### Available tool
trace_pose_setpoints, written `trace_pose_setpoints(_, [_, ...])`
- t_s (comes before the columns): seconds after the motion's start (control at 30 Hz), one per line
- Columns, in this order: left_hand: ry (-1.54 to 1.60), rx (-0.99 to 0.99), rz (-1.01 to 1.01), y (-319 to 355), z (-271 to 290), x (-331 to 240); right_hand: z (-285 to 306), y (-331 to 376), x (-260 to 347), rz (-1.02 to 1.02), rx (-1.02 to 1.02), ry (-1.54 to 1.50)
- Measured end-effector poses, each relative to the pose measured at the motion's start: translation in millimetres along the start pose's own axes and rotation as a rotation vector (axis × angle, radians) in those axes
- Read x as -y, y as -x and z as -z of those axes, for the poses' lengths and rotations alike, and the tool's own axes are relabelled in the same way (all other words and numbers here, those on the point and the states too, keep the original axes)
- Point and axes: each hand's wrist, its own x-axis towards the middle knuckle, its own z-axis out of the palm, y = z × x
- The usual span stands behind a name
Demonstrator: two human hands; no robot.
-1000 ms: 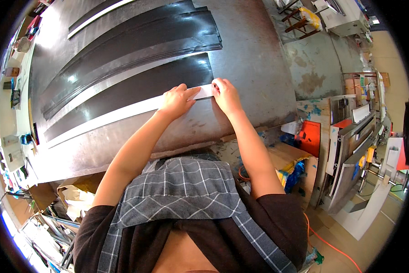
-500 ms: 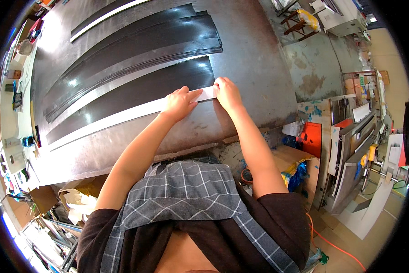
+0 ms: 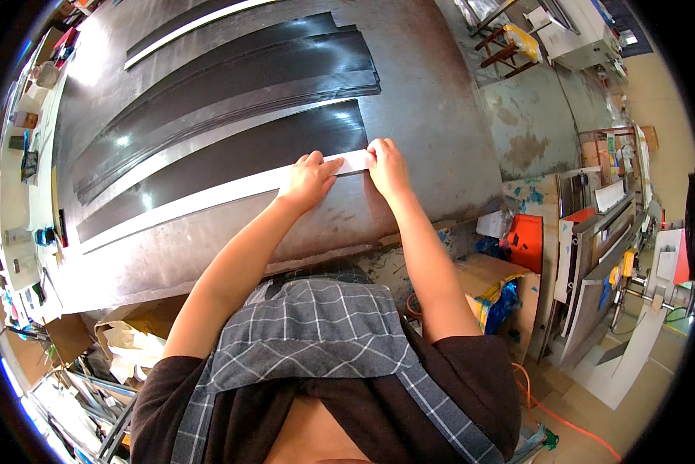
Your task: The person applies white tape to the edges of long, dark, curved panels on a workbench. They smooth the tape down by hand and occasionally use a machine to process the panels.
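A long white strip (image 3: 208,198) lies along the near edge of a black sheet (image 3: 247,147) on the metal tabletop. My left hand (image 3: 309,184) rests on the strip near its right end, thumb and index finger extended and apart. Just to its right, my right hand (image 3: 389,168) pinches the strip's end at the sheet's right corner. A short stretch of white strip shows between the two hands. The undersides of my fingertips are hidden.
Beyond the sheet lies a stack of black sheets (image 3: 247,93), with another white-edged black sheet (image 3: 185,35) farther back. The metal table's (image 3: 432,116) near edge runs just before my apron. An open cardboard box (image 3: 529,309) and an orange panel (image 3: 525,241) stand right.
The view has shifted slightly. Both hands keep nearly the same places on the white strip, the right still pinching its end.
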Motion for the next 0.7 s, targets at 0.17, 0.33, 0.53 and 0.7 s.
trace_pose_setpoints(0.17, [0.014, -0.003, 0.004, 1, -2, 2, 0, -7, -3, 0.008, 0.052, 0.095])
trace_pose_setpoints(0.33, [0.030, -0.055, -0.047, 1, -4, 2, 0, -12, 5, 0.033, 0.143, 0.318])
trace_pose_setpoints(0.53, [0.012, -0.130, -0.060, 8, -12, 8, -18, 35, 43, 0.150, 0.050, 0.013])
trace_pose_setpoints(0.7, [-0.043, -0.171, -0.080, 20, -9, 2, -7, 23, 57, -0.002, 0.027, 0.156])
